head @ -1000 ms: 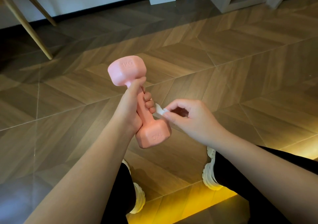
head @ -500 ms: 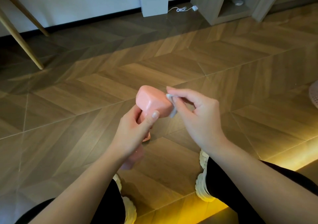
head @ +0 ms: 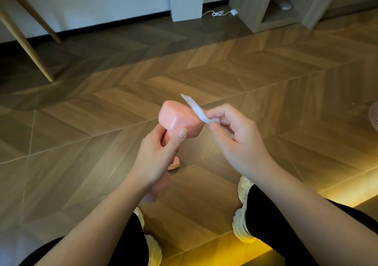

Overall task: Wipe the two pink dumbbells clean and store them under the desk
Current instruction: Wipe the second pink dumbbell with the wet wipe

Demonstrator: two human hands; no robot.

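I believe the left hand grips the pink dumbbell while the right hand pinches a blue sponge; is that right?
Not quite: the head view shows the right hand pinching a white wipe, not a blue sponge; the left hand does grip the pink dumbbell.

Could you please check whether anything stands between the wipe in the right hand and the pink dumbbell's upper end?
Nothing visible does. The right hand pinches the wipe right beside the upper end of the dumbbell, perhaps touching it. The left hand grips the handle below, its thumb on the near face, away from the wipe.
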